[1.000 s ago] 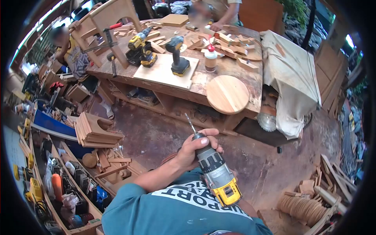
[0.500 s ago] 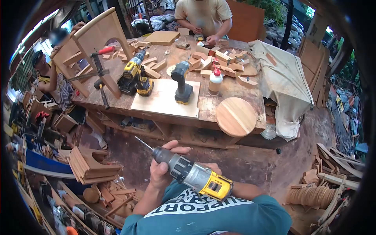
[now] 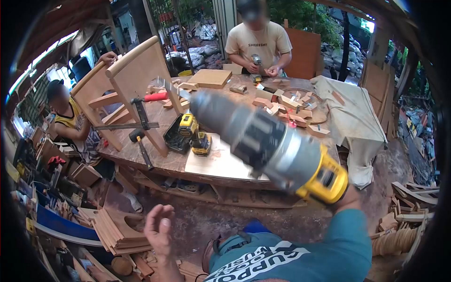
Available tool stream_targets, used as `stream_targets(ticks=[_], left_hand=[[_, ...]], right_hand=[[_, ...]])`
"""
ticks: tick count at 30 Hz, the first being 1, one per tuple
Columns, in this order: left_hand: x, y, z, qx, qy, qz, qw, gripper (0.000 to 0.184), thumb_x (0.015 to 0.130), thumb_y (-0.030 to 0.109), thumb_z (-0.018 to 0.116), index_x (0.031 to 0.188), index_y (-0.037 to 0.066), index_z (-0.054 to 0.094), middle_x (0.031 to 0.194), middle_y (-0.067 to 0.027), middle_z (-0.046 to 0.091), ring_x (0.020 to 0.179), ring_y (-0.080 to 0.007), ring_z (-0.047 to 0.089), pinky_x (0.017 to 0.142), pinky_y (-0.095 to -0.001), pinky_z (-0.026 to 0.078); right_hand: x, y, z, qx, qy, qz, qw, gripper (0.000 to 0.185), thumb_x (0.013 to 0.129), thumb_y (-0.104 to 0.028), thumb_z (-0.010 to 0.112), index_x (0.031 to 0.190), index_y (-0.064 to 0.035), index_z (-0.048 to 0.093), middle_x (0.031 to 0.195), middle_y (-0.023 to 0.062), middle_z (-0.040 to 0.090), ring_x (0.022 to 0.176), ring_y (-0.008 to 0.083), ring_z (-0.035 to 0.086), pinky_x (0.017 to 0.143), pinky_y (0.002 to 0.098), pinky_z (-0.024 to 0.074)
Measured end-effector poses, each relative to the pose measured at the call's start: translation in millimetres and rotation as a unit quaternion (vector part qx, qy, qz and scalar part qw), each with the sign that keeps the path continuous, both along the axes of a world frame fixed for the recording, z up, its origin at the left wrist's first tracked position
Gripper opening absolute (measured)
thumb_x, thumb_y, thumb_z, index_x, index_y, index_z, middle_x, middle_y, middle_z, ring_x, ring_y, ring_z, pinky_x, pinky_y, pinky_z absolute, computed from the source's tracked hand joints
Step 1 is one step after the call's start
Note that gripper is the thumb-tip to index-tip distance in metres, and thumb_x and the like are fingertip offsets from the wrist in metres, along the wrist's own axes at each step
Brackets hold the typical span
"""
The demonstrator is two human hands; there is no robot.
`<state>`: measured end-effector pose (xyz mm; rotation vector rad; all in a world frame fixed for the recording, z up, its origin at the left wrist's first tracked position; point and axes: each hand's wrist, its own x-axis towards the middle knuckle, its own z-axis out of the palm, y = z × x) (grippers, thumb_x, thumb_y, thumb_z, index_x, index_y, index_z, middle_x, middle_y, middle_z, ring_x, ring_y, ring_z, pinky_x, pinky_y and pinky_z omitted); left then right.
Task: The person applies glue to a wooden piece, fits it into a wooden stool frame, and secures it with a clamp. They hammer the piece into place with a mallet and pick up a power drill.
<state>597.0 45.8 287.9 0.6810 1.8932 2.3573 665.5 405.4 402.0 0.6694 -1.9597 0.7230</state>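
A yellow and black drill (image 3: 268, 145), blurred by motion, is raised close to the camera, its bit pointing up and left. My right hand (image 3: 346, 199) holds it from behind, mostly hidden by the drill body. My left hand (image 3: 160, 228) is off the drill, raised at the lower left with its fingers apart and nothing in it. Behind the drill, a pale board (image 3: 211, 162) lies on the workbench (image 3: 174, 167). Another yellow drill (image 3: 189, 126) stands beside that board, near a black case (image 3: 174, 136).
A person (image 3: 257, 44) across the bench holds a drill. Another person (image 3: 70, 127) is at the left by a clamped wooden frame (image 3: 136, 61). A hammer (image 3: 141, 145), wood pieces (image 3: 286, 105) and a draped cloth (image 3: 350, 113) are around. Stacked boards (image 3: 115, 232) stand lower left.
The drill has risen toward the camera and moved right in my right hand. My left hand has let go of its front and moved left. The view has tilted up.
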Motion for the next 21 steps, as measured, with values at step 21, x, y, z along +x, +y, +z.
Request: stream_targets(ticks=[21], left_hand=[[-335.5,71.1,191.6,-0.138,0.32,0.35,0.869,0.037,0.094,0.025,0.066,0.118,-0.003,0.065,0.113,-0.0093,0.066,0.104,-0.0156,0.061,0.096,-0.0288,0.045]], right_hand=[[-308.6,116.8,33.2,0.226,-0.06,0.122,0.965,0.045,0.075,-0.011,0.075,0.117,0.0027,0.064,0.115,0.0171,0.069,0.093,0.0283,0.071,0.079,0.035,0.0568]])
